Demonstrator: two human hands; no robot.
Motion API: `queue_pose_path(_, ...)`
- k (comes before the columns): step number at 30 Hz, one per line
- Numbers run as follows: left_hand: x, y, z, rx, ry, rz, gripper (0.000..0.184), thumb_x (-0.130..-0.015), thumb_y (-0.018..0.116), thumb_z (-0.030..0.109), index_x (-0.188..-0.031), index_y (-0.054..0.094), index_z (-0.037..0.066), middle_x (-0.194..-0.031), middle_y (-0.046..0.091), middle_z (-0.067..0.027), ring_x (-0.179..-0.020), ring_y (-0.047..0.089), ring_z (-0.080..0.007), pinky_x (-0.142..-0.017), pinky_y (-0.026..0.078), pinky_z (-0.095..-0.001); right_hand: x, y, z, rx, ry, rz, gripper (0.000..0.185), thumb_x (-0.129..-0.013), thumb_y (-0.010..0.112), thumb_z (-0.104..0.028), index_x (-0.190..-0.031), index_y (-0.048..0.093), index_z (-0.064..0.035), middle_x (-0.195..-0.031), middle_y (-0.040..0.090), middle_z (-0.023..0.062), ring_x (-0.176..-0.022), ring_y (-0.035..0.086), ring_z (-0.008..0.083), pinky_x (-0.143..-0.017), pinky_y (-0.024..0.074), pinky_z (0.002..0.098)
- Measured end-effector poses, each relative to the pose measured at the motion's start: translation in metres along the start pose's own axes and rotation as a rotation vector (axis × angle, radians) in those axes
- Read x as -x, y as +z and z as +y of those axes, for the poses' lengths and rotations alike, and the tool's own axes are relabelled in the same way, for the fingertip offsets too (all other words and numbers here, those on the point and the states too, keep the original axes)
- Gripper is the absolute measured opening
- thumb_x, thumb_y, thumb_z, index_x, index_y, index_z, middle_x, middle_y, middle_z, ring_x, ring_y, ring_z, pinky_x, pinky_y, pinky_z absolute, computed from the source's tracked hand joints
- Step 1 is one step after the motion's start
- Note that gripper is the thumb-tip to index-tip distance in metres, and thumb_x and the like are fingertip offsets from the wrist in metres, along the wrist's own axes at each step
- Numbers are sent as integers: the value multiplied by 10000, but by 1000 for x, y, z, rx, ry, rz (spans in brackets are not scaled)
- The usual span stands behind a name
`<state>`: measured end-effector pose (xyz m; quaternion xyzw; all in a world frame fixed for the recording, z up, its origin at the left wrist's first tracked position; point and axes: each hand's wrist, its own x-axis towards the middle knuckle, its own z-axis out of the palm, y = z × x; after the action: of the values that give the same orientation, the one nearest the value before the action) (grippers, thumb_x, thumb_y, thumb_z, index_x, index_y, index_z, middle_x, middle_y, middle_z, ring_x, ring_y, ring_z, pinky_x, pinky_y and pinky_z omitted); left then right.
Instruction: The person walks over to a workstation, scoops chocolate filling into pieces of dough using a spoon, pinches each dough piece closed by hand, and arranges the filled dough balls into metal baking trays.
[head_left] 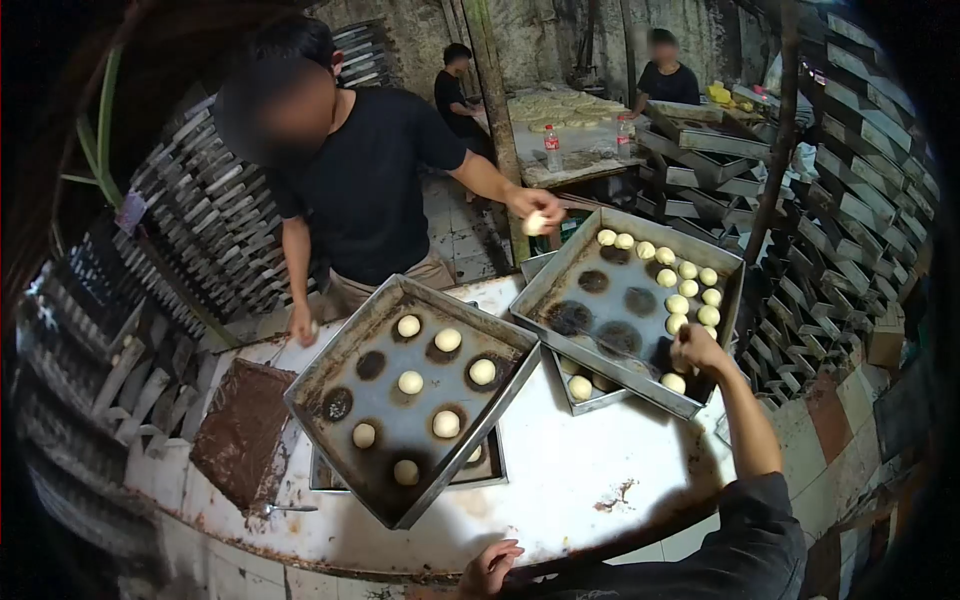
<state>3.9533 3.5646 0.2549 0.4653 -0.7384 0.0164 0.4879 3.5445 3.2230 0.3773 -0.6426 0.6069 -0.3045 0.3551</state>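
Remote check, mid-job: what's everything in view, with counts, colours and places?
Upper trays: 2, grey, on the near table
Lower trays: at least 2, grey, beneath them
Dough balls: 7 in left upper tray, over 12 in right upper tray, more below; cream
Slab: 1, brown, left on near table
Utensil: 1, silver, beside slab
Near table: 1, white, centre
Back table: 1, whitish, top centre
Dough pieces: many, cream, on back table
Bottles: 2, red-labelled, on back table
Stacked trays: many, grey, far right
Co-workers: 3, dark-clothed, across and behind
Left hand: 1, bare, bottom edge
Right hand: 1, bare, over right upper tray, grip unclear
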Motion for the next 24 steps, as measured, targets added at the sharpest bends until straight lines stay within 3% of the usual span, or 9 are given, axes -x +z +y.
queue_pose_path(1, -18, -10, 9, 5, 4, 2, 275, -803, 665, 197, -651, 545, 2, -681, 556, -61, -630, 560, -290, -551, 486, -381, 11, 2, -24, -179, -54, 88, 147, -735, 648, -86, -719, 506, -52, -667, 551, 48, -605, 522, 138, -520, 432, 291)
queue_pose_path(3, -62, -43, 41, 918, -1009, -542, 336, -947, 371, 106, -1255, 434, -14, -1206, 542, -197, -1128, 530, -284, -967, 438, -376, 45, 24, -72, -484, -146, 242, 200, -747, 678, -86, -736, 479, -73, -699, 509, 6, -617, 486, 107, -536, 423, 255)
queue_pose_path(7, -64, -40, 47, 1624, -946, -240, 456, -972, 389, 281, -1304, 354, -29, -1236, 500, -220, -1189, 471, -331, -1019, 382, -455, 127, 155, -133, -430, -554, 357, 205, -725, 721, -98, -779, 525, -70, -783, 533, 10, -725, 519, 123, -661, 453, 272)
queue_pose_path(12, 8, -119, 26, 2161, -1085, 198, 424, -976, 360, 318, -1251, 410, 0, -1216, 515, -193, -1142, 509, -285, -950, 441, -452, 304, 278, -200, 17, -1242, -658, 198, -817, 636, -206, -951, 603, -64, -878, 583, 133, -863, 536, 307, -797, 435, 415)
queue_pose_path(13, 28, -135, 30, 1355, -1345, 185, 393, -981, 339, 311, -1221, 435, 15, -1220, 512, -172, -1102, 527, -261, -913, 469, -425, 326, 289, -204, 7, -1234, -660, 198, -817, 636, -206, -951, 603, -64, -878, 583, 133, -863, 536, 307, -797, 435, 415)
queue_pose_path(16, 121, -176, 22, 1346, -1418, 351, 347, -977, 347, 257, -1215, 445, 24, -1222, 505, -143, -1089, 527, -259, -912, 471, -399, 377, 290, -256, 107, -748, -1208, 276, -863, 599, -217, -1083, 594, -51, -967, 602, 154, -964, 531, 313, -851, 419, 393)
queue_pose_path(18, 118, -203, 50, 1230, -1434, 447, 310, -962, 360, 181, -1216, 448, 27, -1214, 503, -118, -1103, 518, -246, -920, 463, -392, 404, 320, -260, -263, -950, -921, 255, -879, 573, -273, -996, 598, -48, -861, 621, 113, -872, 599, 282, -821, 444, 401)
queue_pose_path(20, 119, -219, 61, 1294, -902, 490, 338, -962, 391, 203, -1255, 416, 34, -1236, 496, -111, -1137, 498, -215, -966, 422, -348, 422, 353, -274, -267, -1097, -677, 253, -880, 570, -271, -1006, 598, -54, -881, 625, 109, -904, 597, 276, -894, 408, 415)
queue_pose_path(24, 108, -232, 71, 1514, -948, 607, 429, -964, 383, 235, -1346, 319, 51, -1366, 384, -62, -1228, 416, -188, -1053, 315, -367, 435, 440, -275, -282, -1078, -240, 240, -875, 572, -274, -958, 629, -56, -879, 641, 95, -961, 582, 272, -1034, 292, 468)
